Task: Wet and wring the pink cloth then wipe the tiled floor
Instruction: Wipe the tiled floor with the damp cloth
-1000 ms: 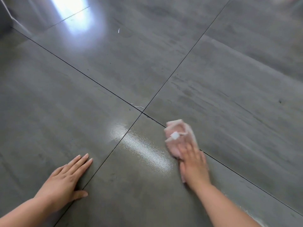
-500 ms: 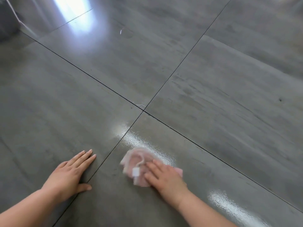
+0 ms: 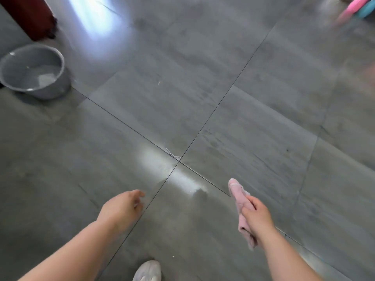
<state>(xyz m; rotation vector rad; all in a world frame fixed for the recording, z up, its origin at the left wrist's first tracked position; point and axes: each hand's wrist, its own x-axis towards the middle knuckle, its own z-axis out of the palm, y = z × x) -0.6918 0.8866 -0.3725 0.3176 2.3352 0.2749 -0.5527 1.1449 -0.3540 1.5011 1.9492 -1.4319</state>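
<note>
The right hand [image 3: 256,217] is closed around the pink cloth [image 3: 240,201], fingers wrapped over its middle; 1 end of the cloth sticks up and forward past the knuckles, the other hangs below the wrist; the cloth looks lifted clear of the floor, though the blur makes contact hard to judge. The left hand [image 3: 121,207] is empty, palm down, fingers loosely curled and slightly apart, near the dark joint line that runs toward the person; whether it touches the tiles I cannot tell.

The tiled floor [image 3: 203,98] is grey and glossy, with 4 large tiles meeting at a cross of joints just ahead of the hands; a bright wet sheen [image 3: 182,179] lies across that crossing, between the 2 hands; a thin pale thread [image 3: 172,153] lies at the crossing itself.

A grey basin [image 3: 60,63] stands on the floor far left, well apart from both hands, with something pale in its bottom; a dark red object [image 3: 30,15] rises behind it. Pink and blue shapes [image 3: 357,9] blur in the top right corner. The toe of a white shoe [image 3: 148,270] shows at the bottom edge, between the forearms.
</note>
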